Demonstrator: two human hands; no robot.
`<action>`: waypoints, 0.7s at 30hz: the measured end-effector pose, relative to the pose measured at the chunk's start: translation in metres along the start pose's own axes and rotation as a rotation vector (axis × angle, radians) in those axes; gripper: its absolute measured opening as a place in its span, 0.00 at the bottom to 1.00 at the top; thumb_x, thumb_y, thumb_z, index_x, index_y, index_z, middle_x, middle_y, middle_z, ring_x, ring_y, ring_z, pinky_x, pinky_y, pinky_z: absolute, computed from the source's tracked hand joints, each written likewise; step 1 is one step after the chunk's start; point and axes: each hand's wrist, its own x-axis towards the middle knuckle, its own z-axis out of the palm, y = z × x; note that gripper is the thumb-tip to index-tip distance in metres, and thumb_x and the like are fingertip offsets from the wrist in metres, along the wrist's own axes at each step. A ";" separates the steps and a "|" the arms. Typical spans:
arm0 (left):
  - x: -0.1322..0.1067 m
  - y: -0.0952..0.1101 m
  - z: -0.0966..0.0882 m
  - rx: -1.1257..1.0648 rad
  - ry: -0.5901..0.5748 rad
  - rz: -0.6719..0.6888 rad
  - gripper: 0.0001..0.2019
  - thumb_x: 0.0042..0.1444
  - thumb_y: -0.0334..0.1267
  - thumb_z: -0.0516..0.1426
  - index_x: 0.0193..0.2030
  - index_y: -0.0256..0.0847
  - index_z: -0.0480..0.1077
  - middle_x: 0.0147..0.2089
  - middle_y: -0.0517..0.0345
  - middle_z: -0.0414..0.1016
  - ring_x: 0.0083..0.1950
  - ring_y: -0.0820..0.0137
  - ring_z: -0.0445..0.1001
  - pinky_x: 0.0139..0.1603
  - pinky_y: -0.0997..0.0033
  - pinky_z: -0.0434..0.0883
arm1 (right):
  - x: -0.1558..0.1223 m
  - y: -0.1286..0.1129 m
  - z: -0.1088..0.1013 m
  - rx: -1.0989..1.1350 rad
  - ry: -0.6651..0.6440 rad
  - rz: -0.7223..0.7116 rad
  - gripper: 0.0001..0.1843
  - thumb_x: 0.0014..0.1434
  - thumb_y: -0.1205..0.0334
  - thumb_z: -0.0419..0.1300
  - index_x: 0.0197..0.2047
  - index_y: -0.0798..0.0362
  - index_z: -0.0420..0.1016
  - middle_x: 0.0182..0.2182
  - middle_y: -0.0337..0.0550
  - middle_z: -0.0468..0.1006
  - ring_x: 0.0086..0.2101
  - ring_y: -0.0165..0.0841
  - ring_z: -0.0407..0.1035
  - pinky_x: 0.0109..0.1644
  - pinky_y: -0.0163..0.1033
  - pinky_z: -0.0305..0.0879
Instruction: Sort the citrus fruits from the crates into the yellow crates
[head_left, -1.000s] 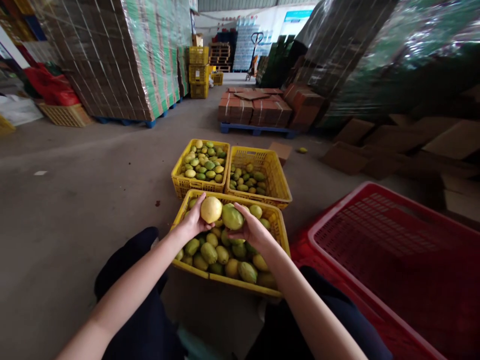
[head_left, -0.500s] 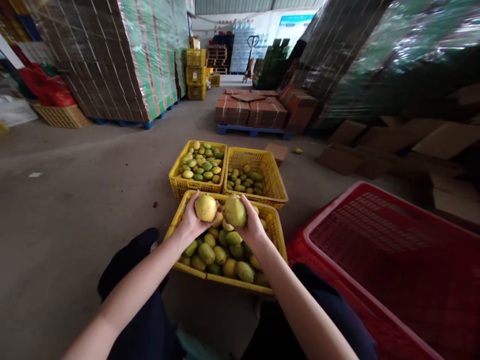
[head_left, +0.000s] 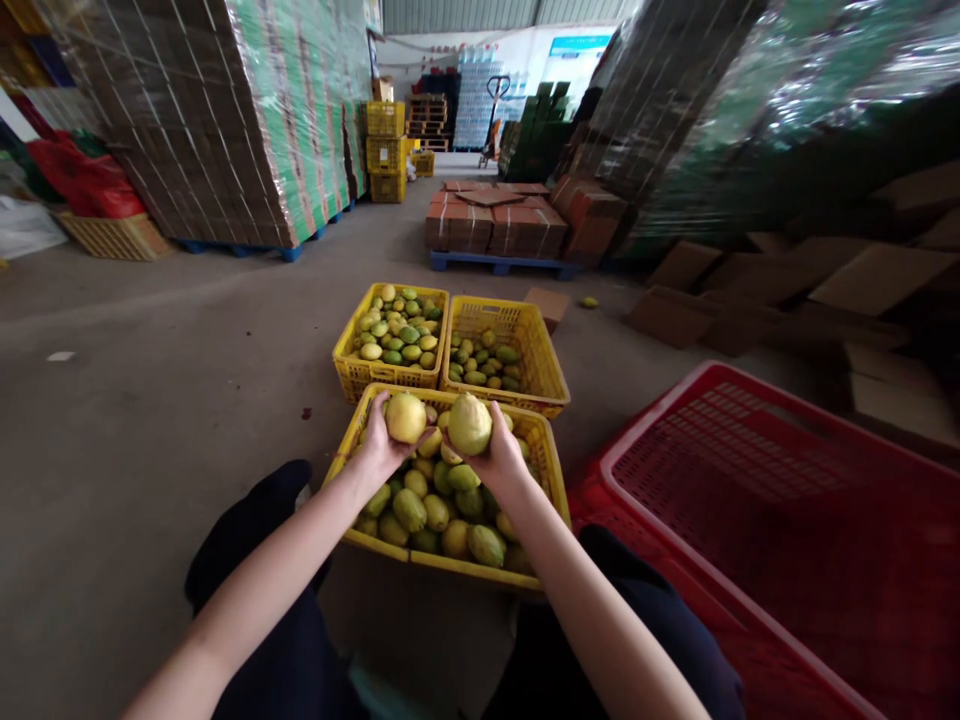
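Above crate (head_left: pixel 450 566), 2 held fruits (head_left: pixel 406 417), unreadable banner (head_left: pixel 578 47)

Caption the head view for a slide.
Left hand holds yellow fruit, right hand greenish fruit, above a yellow crate.

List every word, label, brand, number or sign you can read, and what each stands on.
No text can be read.
Blue sign on the back wall: too small and blurred.
White label on a stacked yellow crate: too small.
Red marks at the back: too blurred.

Dim light brightens toward the back wall (head_left: pixel 517 50), plastic wrap (head_left: pixel 795 80) glares, and stretched edges seem blurred.
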 end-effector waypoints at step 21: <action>-0.005 0.010 -0.005 -0.008 -0.157 0.012 0.14 0.64 0.43 0.52 0.42 0.37 0.74 0.33 0.52 0.79 0.33 0.65 0.80 0.32 0.67 0.80 | -0.015 -0.004 0.020 0.069 -0.107 0.109 0.13 0.58 0.51 0.58 0.31 0.52 0.75 0.19 0.40 0.77 0.22 0.37 0.75 0.23 0.39 0.71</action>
